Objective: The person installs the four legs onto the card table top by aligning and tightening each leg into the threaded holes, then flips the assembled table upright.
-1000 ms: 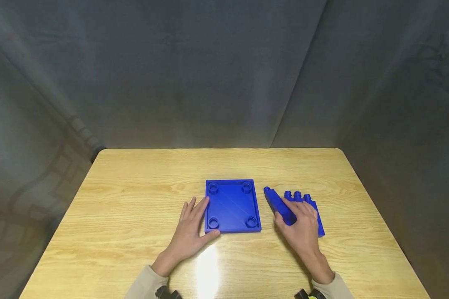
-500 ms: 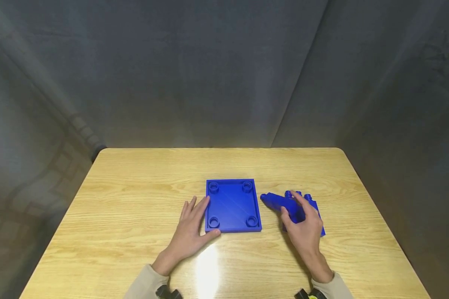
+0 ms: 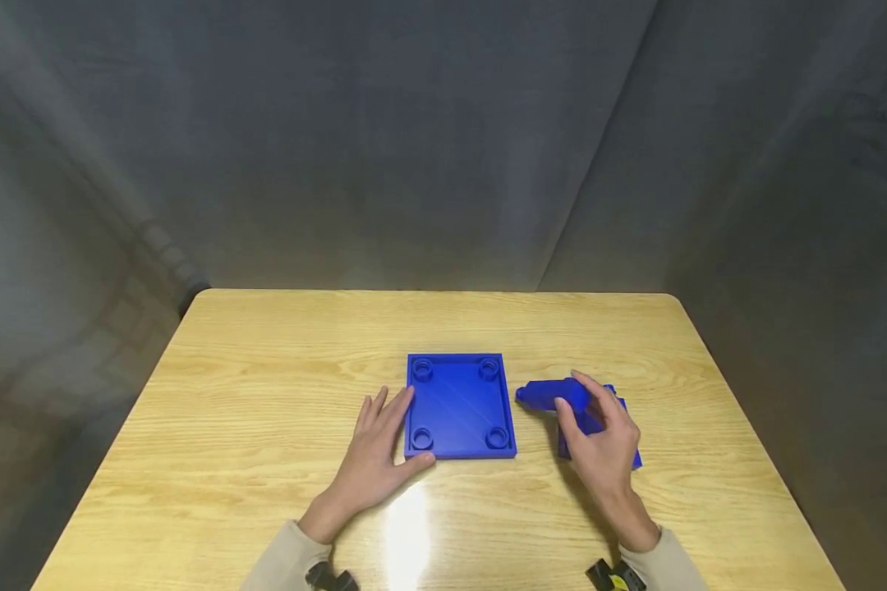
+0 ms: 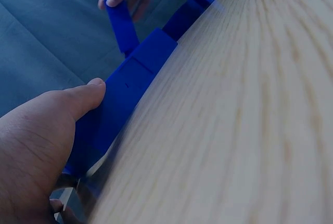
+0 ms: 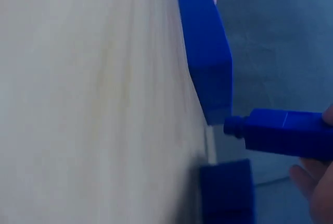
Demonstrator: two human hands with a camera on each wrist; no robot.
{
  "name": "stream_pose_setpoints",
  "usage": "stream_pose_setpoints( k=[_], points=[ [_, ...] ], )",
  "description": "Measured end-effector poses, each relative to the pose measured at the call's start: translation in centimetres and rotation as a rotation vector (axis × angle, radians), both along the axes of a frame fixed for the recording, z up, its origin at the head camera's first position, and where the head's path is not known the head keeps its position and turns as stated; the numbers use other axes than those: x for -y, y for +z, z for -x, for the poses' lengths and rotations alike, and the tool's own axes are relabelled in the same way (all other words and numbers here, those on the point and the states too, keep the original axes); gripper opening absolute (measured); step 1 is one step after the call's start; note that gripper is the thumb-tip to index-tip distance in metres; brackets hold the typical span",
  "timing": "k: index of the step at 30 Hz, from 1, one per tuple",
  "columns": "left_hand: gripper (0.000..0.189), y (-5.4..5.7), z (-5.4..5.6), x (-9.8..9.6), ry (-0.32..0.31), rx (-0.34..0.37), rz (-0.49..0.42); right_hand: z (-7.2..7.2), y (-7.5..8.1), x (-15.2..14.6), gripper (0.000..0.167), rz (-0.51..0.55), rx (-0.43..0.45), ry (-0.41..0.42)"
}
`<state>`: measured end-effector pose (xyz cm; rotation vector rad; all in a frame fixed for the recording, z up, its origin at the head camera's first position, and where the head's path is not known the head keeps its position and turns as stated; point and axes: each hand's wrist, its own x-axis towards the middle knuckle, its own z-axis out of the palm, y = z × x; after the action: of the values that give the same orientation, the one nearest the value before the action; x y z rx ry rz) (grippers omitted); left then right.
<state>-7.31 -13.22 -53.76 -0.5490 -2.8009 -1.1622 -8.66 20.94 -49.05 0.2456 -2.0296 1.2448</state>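
A blue square base (image 3: 458, 406) with a raised rim and round sockets at its corners lies on the table. My left hand (image 3: 373, 451) rests at its near-left corner, fingers straight along the left side and thumb at the front edge. Right of the base, my right hand (image 3: 602, 443) pinches a blue leg (image 3: 550, 394) between thumb and fingers. This leg is raised and roughly level, its narrow round stub pointing left at the base; the right wrist view shows the stub (image 5: 235, 126) apart from the base. Beneath the hand lie more blue legs (image 3: 628, 410), partly hidden.
The light wood table (image 3: 266, 353) has rounded far corners. Dark grey cloth (image 3: 414, 148) hangs behind it and along both sides. A bright reflection lies on the tabletop in front of the base. Dark straps (image 3: 615, 574) show at both wrists.
My right hand has lifted the leg from beside the other legs and turned it from slanting to nearly level, stub to the left. The left hand and the base stay in place.
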Motion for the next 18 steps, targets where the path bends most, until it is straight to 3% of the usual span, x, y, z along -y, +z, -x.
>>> stream_pose_setpoints(
  k=[6, 11, 18],
  points=[
    [0.107, 0.1, -0.1, 0.1, 0.003, 0.010, -0.002, 0.8, 2.3, 0.5, 0.054, -0.033, -0.015, 0.053],
    [0.107, 0.2, -0.1, 0.1, 0.004, 0.014, -0.007, 2.1, 3.3, 1.1, 0.058, -0.047, -0.022, 0.087],
    [0.107, 0.1, 0.0, 0.0, -0.002, 0.000, -0.010, 3.4, 4.6, 2.8, 0.055, 0.010, -0.029, 0.172]
  ],
)
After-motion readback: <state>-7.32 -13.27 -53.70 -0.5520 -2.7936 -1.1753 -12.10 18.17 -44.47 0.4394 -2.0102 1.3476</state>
